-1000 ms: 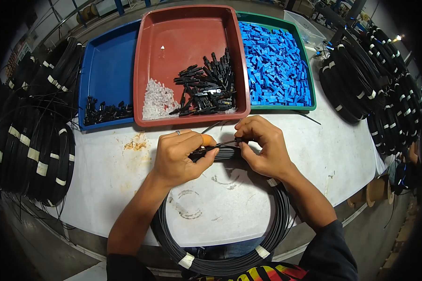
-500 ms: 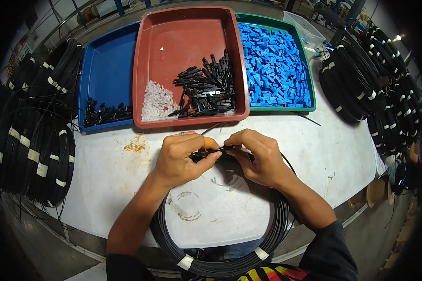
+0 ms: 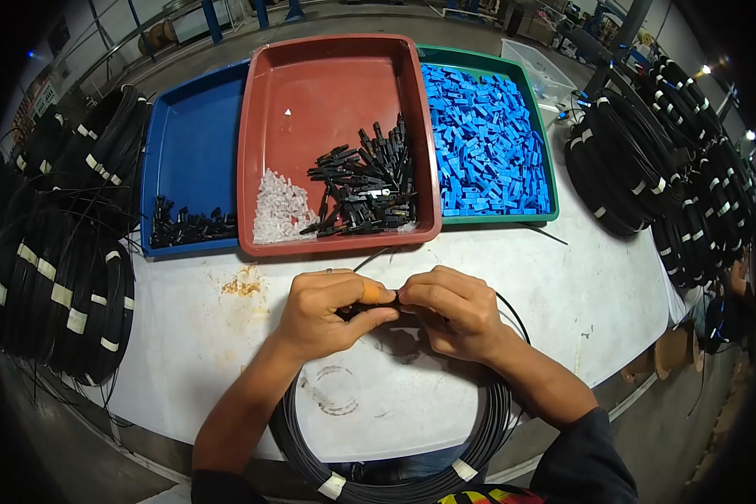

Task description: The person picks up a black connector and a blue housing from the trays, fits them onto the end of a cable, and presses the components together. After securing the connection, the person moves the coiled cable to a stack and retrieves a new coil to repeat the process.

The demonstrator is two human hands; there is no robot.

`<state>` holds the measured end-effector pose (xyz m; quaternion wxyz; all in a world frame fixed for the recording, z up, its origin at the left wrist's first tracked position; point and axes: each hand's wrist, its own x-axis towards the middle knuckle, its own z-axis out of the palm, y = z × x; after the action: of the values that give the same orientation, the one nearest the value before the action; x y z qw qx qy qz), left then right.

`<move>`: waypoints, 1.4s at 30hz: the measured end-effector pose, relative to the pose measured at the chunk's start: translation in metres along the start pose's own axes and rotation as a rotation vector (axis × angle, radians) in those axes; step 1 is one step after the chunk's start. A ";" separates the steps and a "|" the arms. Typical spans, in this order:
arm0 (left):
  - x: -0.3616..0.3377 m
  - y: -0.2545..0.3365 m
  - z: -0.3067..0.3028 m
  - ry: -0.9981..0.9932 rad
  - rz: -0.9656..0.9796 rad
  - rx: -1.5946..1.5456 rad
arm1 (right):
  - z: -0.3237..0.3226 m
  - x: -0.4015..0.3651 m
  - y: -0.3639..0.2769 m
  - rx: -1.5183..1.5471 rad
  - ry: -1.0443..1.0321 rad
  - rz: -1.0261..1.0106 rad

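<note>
Above the white table, my left hand (image 3: 332, 309) pinches a small black connector (image 3: 357, 309) between thumb and fingers, with an orange wrap on one finger. Close against it, my right hand (image 3: 455, 312) is closed at the connector's right end, its fingertips touching the black part; exactly what lies between them is mostly hidden. A coil of black cable (image 3: 500, 412), bound with white tape, rests at the table's front edge below my hands. One strand of it curves up past my right hand.
Behind my hands stand a blue tray (image 3: 195, 126) with black parts, a red tray (image 3: 328, 84) with black connectors and clear pieces, and a green tray (image 3: 553, 189) of blue clips. Taped cable coils are stacked left (image 3: 55, 294) and right (image 3: 622, 164).
The view has tilted up slightly, so trays and hands appear lower. My hands have drawn closer together, and less of the black connector shows between them.
</note>
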<state>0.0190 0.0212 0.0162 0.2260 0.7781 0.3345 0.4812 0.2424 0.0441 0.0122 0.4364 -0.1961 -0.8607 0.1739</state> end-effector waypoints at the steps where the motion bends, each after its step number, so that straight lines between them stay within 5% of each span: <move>1: 0.001 0.004 -0.001 -0.023 -0.075 0.002 | 0.000 0.000 -0.001 -0.006 0.002 0.011; 6: -0.005 -0.001 0.000 -0.021 -0.229 -0.008 | -0.001 0.000 -0.001 -0.057 0.013 0.026; 9: -0.005 -0.008 0.005 0.024 0.049 0.033 | -0.002 -0.002 0.001 0.009 -0.015 0.119; 15: -0.005 -0.007 0.006 -0.009 0.013 0.102 | -0.007 0.004 -0.006 0.069 -0.111 0.320; 21: -0.003 -0.008 0.004 -0.018 0.097 0.120 | 0.000 -0.004 0.005 -0.003 -0.037 0.153; 28: -0.003 -0.007 0.006 0.013 0.033 0.095 | -0.005 0.001 -0.004 0.025 -0.037 0.274; 30: -0.003 -0.006 0.006 0.012 0.034 0.104 | -0.003 -0.005 0.007 -0.049 -0.050 0.124; 42: -0.004 -0.009 0.005 -0.032 0.052 0.125 | -0.004 -0.007 0.007 -0.022 -0.099 0.178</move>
<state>0.0195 0.0242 0.0051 0.1695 0.8069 0.3398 0.4524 0.2507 0.0471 0.0067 0.3741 -0.2681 -0.8622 0.2119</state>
